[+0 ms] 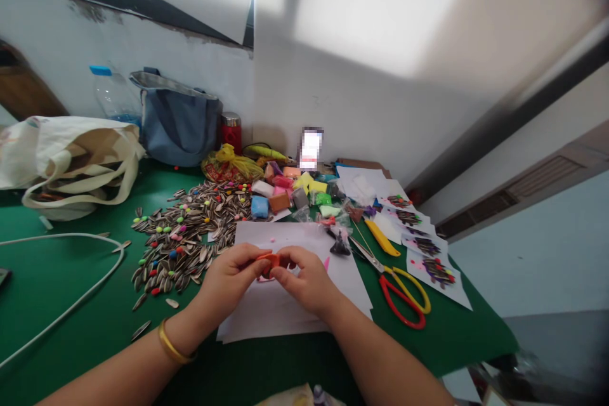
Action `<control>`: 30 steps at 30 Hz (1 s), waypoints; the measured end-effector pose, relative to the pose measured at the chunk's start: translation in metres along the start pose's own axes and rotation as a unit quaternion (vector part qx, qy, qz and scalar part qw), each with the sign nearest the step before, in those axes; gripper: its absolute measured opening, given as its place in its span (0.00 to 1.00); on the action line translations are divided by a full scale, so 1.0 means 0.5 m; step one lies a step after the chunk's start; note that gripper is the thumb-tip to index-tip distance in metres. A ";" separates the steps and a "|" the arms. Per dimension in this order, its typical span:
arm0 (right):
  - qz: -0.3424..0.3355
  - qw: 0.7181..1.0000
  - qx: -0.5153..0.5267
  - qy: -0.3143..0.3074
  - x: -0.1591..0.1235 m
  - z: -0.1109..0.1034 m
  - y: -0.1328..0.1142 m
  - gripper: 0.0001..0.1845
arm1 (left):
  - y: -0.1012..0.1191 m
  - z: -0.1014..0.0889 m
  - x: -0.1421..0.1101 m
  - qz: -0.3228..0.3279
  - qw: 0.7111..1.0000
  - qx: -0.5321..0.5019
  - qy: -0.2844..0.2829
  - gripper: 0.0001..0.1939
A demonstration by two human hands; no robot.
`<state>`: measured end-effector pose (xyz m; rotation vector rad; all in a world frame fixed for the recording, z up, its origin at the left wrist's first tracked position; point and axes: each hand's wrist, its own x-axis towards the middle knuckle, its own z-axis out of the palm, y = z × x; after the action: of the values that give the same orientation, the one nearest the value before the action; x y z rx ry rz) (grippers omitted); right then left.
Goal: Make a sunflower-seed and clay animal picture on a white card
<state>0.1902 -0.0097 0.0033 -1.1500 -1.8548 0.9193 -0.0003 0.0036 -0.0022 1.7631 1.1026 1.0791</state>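
Both forearms [143, 365] enter at the lower edge, nearest the camera, and reach forward over a green tabletop [76, 304]. At its far left stands a cream cloth bag [71, 130], with a blue bag [183, 124] just beside it against the wall. White sheets [295, 317] lie stacked beneath the hands. Left of them spreads a loose pile of striped seeds [185, 228], dotted with coloured pieces. Smaller sheets [454, 293], bearing seeds and coloured dots, overlap in a row at right. Scissors [391, 271] with one red and one yellow handle lie apart-bladed between these and the stack. Left hand [240, 273] and right hand [303, 278] are close together above the stack. Coloured blocks [278, 203] sit beyond them. A yellow cutter [382, 238] lies near the scissors. A gold bangle [170, 346] encircles the left wrist. Orange piece [272, 259]: located between the hands, thumb and forefinger of each pinching it; the remaining fingers are curled, partly hidden.
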 end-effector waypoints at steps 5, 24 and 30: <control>-0.003 0.999 -0.035 -0.038 0.002 -0.002 -0.002 0.06 | 0.003 0.007 -0.003 -0.047 0.998 -0.033 -0.004 0.13; -0.004 0.996 -0.076 -0.052 0.004 -0.002 0.003 0.07 | -0.002 -0.001 0.005 0.002 0.999 -0.010 -0.046 0.08; 0.015 0.999 -0.022 -0.045 0.006 -0.006 0.005 0.10 | -0.021 0.007 0.000 -0.003 1.000 -0.028 0.001 0.13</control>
<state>0.1929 -0.0055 0.0031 -1.1831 -1.9421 0.9659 0.0003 0.0061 -0.0129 1.7149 1.0677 1.0977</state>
